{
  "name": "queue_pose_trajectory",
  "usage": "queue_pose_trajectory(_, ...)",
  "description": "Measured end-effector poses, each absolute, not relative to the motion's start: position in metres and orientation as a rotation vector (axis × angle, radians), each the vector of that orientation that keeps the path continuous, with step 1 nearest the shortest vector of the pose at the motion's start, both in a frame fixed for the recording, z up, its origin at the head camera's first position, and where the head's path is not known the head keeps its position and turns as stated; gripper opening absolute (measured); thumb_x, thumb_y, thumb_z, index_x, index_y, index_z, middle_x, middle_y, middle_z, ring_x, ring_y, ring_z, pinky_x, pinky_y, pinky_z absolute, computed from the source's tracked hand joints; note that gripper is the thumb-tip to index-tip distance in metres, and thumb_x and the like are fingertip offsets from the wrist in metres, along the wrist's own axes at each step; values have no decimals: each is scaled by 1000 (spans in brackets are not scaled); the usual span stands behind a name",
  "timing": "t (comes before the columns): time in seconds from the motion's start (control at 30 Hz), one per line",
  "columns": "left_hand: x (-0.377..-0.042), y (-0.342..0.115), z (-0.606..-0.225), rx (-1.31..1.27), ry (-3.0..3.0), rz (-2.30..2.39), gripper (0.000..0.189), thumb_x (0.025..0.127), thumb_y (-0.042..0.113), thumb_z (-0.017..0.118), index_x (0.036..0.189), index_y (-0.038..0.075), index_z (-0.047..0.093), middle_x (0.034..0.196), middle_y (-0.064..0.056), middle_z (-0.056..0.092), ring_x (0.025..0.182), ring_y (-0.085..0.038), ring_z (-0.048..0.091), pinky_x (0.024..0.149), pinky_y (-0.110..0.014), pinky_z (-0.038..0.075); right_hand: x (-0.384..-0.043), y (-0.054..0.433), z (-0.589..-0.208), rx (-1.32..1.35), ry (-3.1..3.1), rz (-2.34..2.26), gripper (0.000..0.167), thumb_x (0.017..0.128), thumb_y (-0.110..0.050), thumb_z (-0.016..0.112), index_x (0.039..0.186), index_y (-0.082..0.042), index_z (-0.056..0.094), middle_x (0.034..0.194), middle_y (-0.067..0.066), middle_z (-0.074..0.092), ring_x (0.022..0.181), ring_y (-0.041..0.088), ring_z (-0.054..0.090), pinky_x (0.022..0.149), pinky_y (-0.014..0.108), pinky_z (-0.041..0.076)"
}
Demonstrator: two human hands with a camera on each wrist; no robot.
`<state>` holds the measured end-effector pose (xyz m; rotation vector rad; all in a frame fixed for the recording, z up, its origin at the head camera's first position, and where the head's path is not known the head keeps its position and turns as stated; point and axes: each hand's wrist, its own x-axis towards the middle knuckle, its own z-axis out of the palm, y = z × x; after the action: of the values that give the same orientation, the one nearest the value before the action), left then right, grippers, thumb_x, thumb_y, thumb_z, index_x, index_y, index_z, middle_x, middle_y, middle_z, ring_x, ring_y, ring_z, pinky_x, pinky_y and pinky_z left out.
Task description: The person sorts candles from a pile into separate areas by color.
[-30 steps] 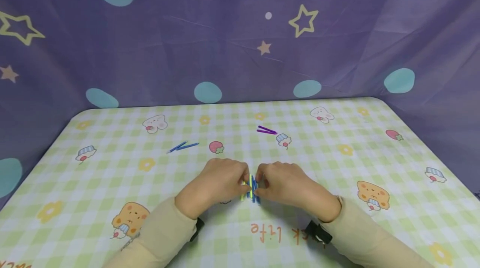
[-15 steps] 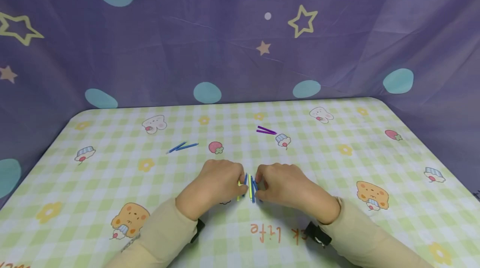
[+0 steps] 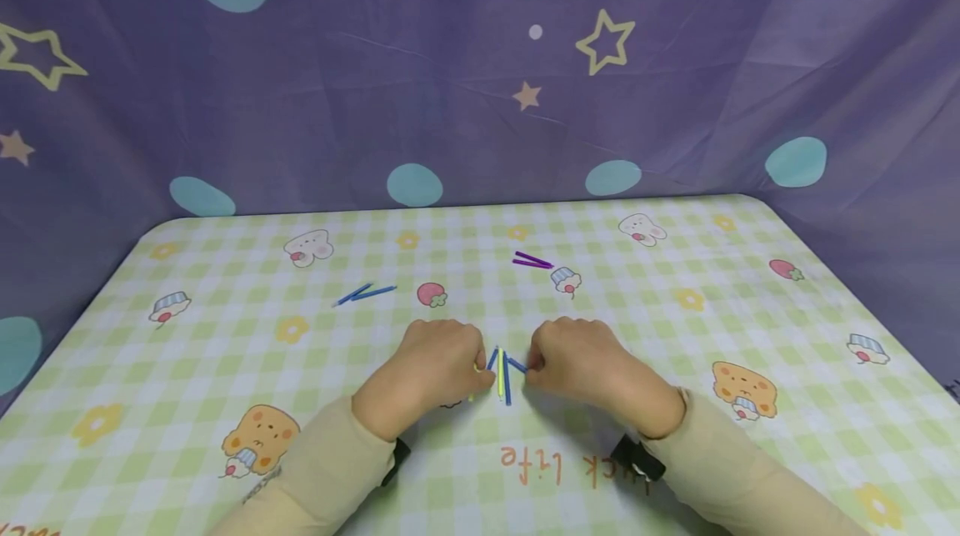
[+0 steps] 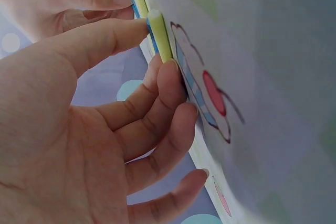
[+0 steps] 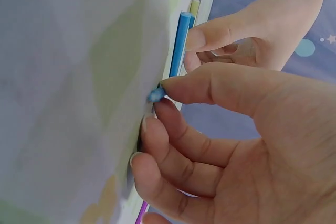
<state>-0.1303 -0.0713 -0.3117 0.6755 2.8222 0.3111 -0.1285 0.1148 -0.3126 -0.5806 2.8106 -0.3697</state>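
Observation:
Thin short plastic sticks, blue and yellow, lie in a small group between the two hands in the head view. My right hand [image 3: 573, 365] pinches one blue stick [image 5: 156, 95] between thumb and index finger, and its end faces the right wrist camera. Thumb and fingertips of my left hand [image 3: 442, 357] close on a yellow stick [image 4: 159, 34] low at the cloth, with a blue stick [image 3: 492, 359] right at the thumb. Another yellow stick [image 3: 500, 373] and a blue stick [image 3: 507, 379] lie side by side between the hands.
Two blue sticks [image 3: 373, 293] lie farther back on the left, and two purple sticks [image 3: 533, 260] back near the middle. A checked, printed cloth [image 3: 645, 286] covers the table. Behind its far edge hangs a purple curtain [image 3: 465, 102].
The right hand has moved right, drawing a blue stick away at a slant. My left hand has shifted slightly left, and the sticks between the hands are more spread out.

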Motion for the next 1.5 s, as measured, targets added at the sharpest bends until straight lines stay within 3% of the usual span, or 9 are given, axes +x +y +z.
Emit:
queue_pose_trajectory(0.13,-130,-72,-311,679,2818,323,45,86,26,73,49,19,49,48,10,33,51,-10,38,56,-31,31,-130,115,-313,-572,2802,-376,10,78,-20,77,70,-25,74,67,-12,60,58,11,52,56,34,42)
queue_pose_trajectory(0.3,-130,-72,-311,684,2819,356,55,86,21,71,43,18,37,43,11,19,45,-9,26,50,-29,23,-130,115,-312,-561,2797,-369,17,79,-22,76,64,-25,69,63,-11,57,56,12,50,54,33,39)
queue_pose_trajectory(0.9,-127,-70,-309,682,2856,370,52,81,14,69,43,19,33,44,12,15,44,-8,23,46,-27,19,-131,118,-313,-590,2812,-401,32,79,-19,72,51,-20,56,52,-9,37,49,10,31,48,29,23)
queue_pose_trajectory(1.1,-128,-70,-310,678,2862,332,52,82,14,66,42,19,33,44,11,15,44,-9,23,46,-27,19,-132,118,-312,-575,2807,-410,30,79,-20,72,53,-20,56,53,-9,39,50,10,33,48,29,24)
queue_pose_trajectory(1.27,-130,-71,-308,667,2865,306,53,83,16,65,40,20,35,40,12,19,43,-9,28,46,-28,23,-132,118,-311,-579,2805,-422,21,79,-20,74,60,-22,63,59,-9,51,54,11,43,51,30,33)
queue_pose_trajectory(1.5,-137,-78,-302,607,2899,299,32,86,19,65,56,19,53,48,10,40,52,-10,45,55,-34,38,-134,118,-310,-575,2811,-432,11,79,-22,76,69,-22,69,66,-11,57,58,11,50,55,31,40)
